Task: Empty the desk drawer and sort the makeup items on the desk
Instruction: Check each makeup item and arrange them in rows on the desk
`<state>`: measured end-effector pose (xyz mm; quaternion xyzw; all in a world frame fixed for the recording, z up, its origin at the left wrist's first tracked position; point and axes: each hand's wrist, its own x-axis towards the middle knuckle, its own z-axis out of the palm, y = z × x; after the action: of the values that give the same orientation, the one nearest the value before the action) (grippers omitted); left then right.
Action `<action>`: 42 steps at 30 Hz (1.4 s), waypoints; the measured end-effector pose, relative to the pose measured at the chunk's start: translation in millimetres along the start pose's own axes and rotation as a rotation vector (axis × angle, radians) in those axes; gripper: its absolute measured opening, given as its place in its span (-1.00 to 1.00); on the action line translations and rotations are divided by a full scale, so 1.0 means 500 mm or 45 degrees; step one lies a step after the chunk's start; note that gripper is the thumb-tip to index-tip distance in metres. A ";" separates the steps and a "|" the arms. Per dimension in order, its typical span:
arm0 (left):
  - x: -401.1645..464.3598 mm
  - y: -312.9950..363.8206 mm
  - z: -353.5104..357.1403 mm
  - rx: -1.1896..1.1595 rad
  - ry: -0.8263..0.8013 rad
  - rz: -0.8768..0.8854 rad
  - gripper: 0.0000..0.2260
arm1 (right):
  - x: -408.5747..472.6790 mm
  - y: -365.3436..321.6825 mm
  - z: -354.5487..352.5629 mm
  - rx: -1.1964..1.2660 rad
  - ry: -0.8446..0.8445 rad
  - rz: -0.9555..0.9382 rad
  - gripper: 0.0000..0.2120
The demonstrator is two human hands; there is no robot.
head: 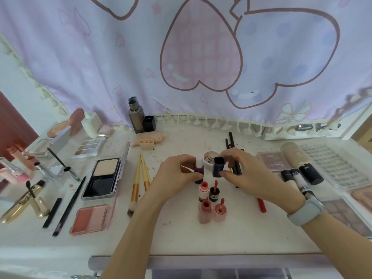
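Left hand (pixel 177 176) fingers curled round purple bottle (pixel 198 170); right hand (pixel 247 174) pinches dark cap (pixel 218 167).

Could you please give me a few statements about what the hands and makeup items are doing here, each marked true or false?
1. The right hand pinches a dark blue cap. True.
2. The left hand rests flat on the desk. False: it holds a dark purple bottle.
3. The two yellow-handled brushes lie left of the left hand. True.
4. The blush palette is closed. False: it lies open, showing two pink pans.
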<state>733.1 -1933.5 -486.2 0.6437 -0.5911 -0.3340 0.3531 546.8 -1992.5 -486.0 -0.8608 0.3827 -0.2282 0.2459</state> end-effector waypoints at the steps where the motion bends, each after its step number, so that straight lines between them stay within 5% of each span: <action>1: -0.001 -0.001 0.000 0.001 -0.012 0.009 -0.80 | 0.001 0.000 0.003 -0.044 -0.028 -0.014 -0.74; 10: -0.002 -0.012 0.000 0.054 -0.041 0.005 -0.75 | 0.004 0.026 0.017 -0.219 -0.137 -0.129 -0.70; 16: -0.004 -0.022 -0.005 0.440 0.210 0.002 -0.65 | 0.044 0.035 -0.023 -0.218 -0.074 -0.081 -0.71; 24: 0.000 -0.037 -0.006 0.889 0.090 -0.061 -0.68 | 0.114 0.033 0.000 -0.594 -0.474 -0.083 -0.51; 27: -0.001 -0.039 -0.008 0.893 0.096 -0.039 -0.67 | 0.116 0.030 -0.008 -0.337 -0.343 -0.044 -0.53; 31: 0.002 -0.033 -0.010 0.860 0.120 -0.038 -0.68 | 0.123 -0.006 -0.049 0.587 0.022 0.204 -0.62; 34: 0.000 -0.015 -0.015 0.628 0.314 0.054 -0.67 | 0.118 -0.052 -0.086 1.126 0.069 0.243 -0.72; 38: -0.028 0.047 -0.044 0.143 0.608 0.353 -0.60 | 0.081 -0.115 -0.113 1.281 -0.095 0.163 -0.71; 42: -0.077 0.097 -0.057 0.041 0.525 0.604 -0.43 | 0.043 -0.165 -0.106 0.987 -0.239 0.102 -0.62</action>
<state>728.7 -1896.2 -429.3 0.5475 -0.6460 -0.0952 0.5233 573.9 -1973.9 -391.4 -0.7058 0.2775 -0.2663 0.5950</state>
